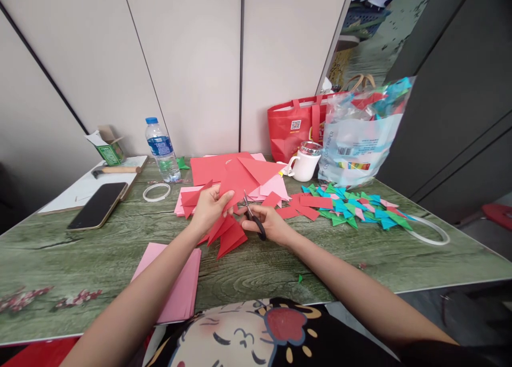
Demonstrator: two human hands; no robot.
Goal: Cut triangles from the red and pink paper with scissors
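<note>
The person sits at a green wood-grain table [80, 260], and the left hand [210, 207] grasps a folded piece of red paper [236, 188] between thumb and fingers, holding it a little above the table top. The right hand [270, 223] is closed around the black handles of a pair of scissors [253, 217], and the blades point up into the lower edge of this red paper. Just under the red paper, some cut red triangles [228, 236] lie on the table. Behind the red paper there is a stack of red and pink sheets [224, 167], and to the right of it stands a white mug [304, 163]. Further right from the red paper lies a heap of green, blue and red folded pieces [352, 207]. In front-left of the red paper a pile of pink sheets [176, 281] rests near the table edge. Far to the left of the red paper I see a phone [98, 206], lying with its dark screen up, and a water bottle [162, 149].
</note>
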